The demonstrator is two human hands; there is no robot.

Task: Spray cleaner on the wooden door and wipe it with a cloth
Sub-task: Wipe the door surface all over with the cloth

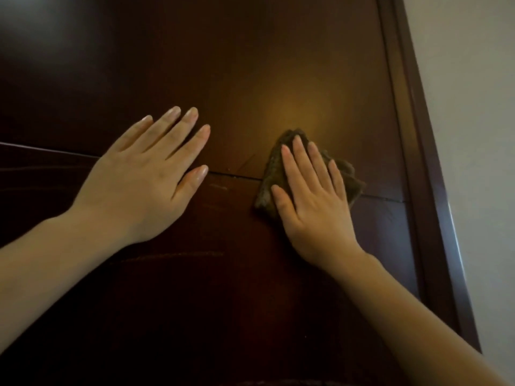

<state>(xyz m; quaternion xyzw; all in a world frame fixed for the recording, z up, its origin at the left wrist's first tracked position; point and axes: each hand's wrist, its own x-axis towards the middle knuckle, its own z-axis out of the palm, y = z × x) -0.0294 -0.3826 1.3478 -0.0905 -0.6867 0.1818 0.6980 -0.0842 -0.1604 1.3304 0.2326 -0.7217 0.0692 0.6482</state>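
Note:
The dark brown wooden door (223, 65) fills most of the view, with a groove running across it at hand height. My right hand (312, 201) lies flat with straight fingers on a crumpled brown cloth (271, 174), pressing it against the door over the groove. My left hand (147, 174) is spread flat with straight fingers on the door to the left of the cloth and holds nothing. No spray bottle is in view.
The door's dark frame (418, 162) runs down the right side. Beyond it is a pale wall (473, 107). A warm light patch shines on the door just above the cloth.

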